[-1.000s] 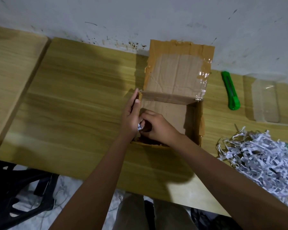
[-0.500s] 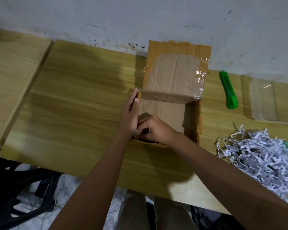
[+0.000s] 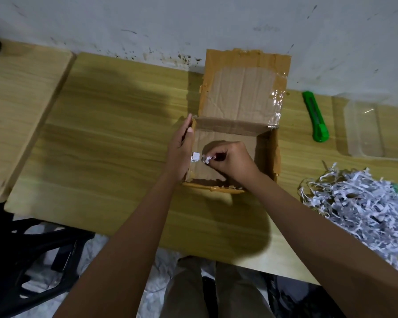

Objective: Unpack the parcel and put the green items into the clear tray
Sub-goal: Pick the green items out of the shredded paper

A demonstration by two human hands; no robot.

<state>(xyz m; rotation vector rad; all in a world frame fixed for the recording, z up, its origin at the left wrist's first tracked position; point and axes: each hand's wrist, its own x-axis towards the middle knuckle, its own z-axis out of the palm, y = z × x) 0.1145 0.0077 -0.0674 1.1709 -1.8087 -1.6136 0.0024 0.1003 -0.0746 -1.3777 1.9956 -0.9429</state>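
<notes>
The cardboard parcel (image 3: 241, 95) stands open in the middle of the table, its lid flap leaning back against the wall. My left hand (image 3: 182, 152) presses flat on the box's left wall, thumb over the rim. Inside the box, my right hand (image 3: 230, 160) pinches a few white paper shreds (image 3: 206, 159) between its fingertips. Another small white scrap (image 3: 195, 156) sits by my left palm. A green utility knife (image 3: 315, 117) lies to the right of the box. The clear tray (image 3: 377, 131) stands at the far right.
A heap of shredded white paper (image 3: 363, 205) covers the table's right front, with a bit of green (image 3: 396, 187) showing at its far side. A second wooden table (image 3: 19, 106) adjoins on the left. A black chair frame (image 3: 32, 249) is below left.
My right hand has risen from the box's near left corner, now holding white paper shreds higher inside the box. My left hand has stayed on the left wall.
</notes>
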